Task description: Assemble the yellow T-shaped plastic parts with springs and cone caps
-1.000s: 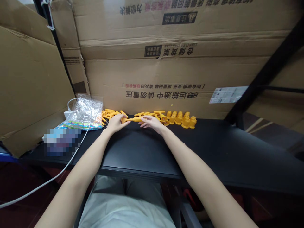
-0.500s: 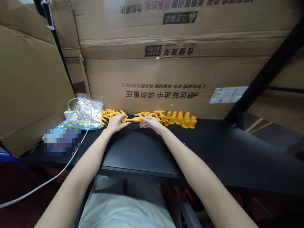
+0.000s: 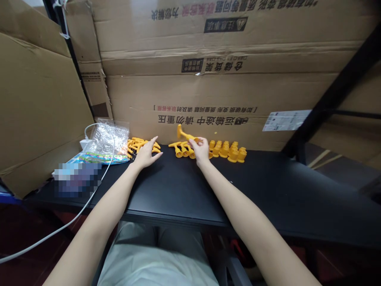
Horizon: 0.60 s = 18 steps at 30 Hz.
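My right hand (image 3: 200, 151) is closed round the base end of a yellow T-handled plastic piece (image 3: 187, 135); its crossbar points up and to the left, above the table. Just below and beside that hand, several similar T-handled pieces with flared cup ends (image 3: 178, 152) lie in a row, partly covered by it. My left hand (image 3: 145, 155) has its thumb and fingers spread, holding nothing that shows. It is over the edge of a pile of loose yellow T-shaped handles (image 3: 137, 143), partly hidden behind the fingers.
Stepped yellow cup-shaped bases (image 3: 233, 151) stand grouped to the right. At left lie a clear plastic bag (image 3: 108, 137), a blurred packet (image 3: 77, 178) and a white cable (image 3: 102, 180). A cardboard wall (image 3: 190, 91) backs the black table (image 3: 178, 190), and a black post (image 3: 330, 87) slants at right.
My left hand has let go of the yellow T-handled piece and its fingers have spread. My right hand has carried the piece right and tilted its crossbar up.
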{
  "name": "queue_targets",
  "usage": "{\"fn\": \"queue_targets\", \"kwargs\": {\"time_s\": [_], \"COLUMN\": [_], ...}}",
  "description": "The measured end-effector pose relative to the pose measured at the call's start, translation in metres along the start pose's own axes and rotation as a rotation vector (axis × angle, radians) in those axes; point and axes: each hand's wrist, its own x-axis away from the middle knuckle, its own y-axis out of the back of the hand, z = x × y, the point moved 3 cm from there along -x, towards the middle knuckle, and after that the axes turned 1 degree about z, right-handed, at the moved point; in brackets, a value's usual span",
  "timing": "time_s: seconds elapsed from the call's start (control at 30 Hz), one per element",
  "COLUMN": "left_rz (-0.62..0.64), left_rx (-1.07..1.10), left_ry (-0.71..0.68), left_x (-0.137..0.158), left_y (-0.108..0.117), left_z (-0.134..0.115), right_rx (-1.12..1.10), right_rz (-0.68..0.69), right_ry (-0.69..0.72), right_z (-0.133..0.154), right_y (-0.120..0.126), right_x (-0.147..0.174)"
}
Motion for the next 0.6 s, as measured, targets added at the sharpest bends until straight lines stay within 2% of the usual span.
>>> {"fn": "queue_targets", "kwargs": {"time_s": [0.07,0.13,0.2,0.27,0.37,0.6], "left_rz": [0.017,0.027,0.028,0.026,0.025,0.032], "left_rx": [-0.007,-0.013,-0.015,-0.016,-0.022,-0.025], "left_ry": [-0.020,-0.033,-0.036,-0.035,-0.040,-0.030], "left_x": [0.000,0.000,0.000,0.000,0.000,0.000], "left_y": [-0.003,-0.005,-0.006,-0.006,-0.006,-0.006], "left_z": [0.001,0.003,0.004,0.005,0.005,0.005], "right_rx": [0.348,0.633,0.840,0.975,1.050,0.996], "right_rz": [-0.149,-0.176,-0.125,-0.063,-0.016,0.034], "right_ry": [0.239,0.363,0.406,0.393,0.350,0.230], "right_z": [0.002,-0.003,-0.012,-0.022,-0.034,-0.039], "right_y": [0.018,0.030,0.035,0.037,0.038,0.036], "right_x": [-0.005,-0.007,-0.009,-0.011,-0.014,-0.016]}}
